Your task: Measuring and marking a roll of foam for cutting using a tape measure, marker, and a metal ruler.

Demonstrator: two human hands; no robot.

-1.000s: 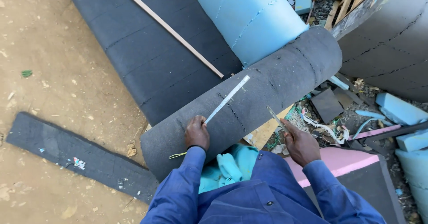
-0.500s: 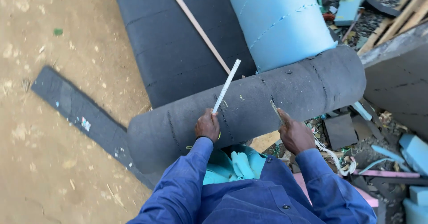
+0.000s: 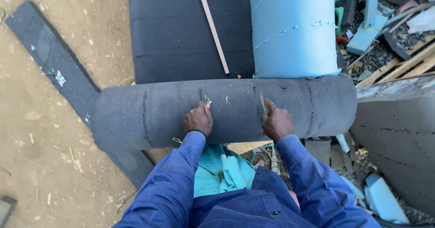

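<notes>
The right hand (image 3: 277, 123) is closed around a small flat blade (image 3: 262, 103), which looks like a thin knife, though the view is too small to be sure. The blade stands nearly upright and its tip touches the top of the long dark grey foam roll (image 3: 226, 112). The left hand (image 3: 198, 118) lies on the same roll, just beside the right one. Its fingers are curled and press on the foam; I cannot tell if they pinch anything. Both arms wear blue work sleeves (image 3: 312, 182).

The dark grey foam roll lies across the picture, in front of the person, and shows several thin cut lines running around it. Behind it, touching its far side, lies a flat dark grey foam sheet (image 3: 181, 33) with a thin pale wooden stick (image 3: 212, 26) resting on it at a slant. Next to that sheet stands a light blue foam roll (image 3: 292, 28), pointing away from the person. On the left, a long dark grey foam strip (image 3: 50, 55) lies on the sandy ground (image 3: 45, 164). On the right are foam scraps and wooden slats (image 3: 398, 60), and a large grey foam block (image 3: 398, 137).
</notes>
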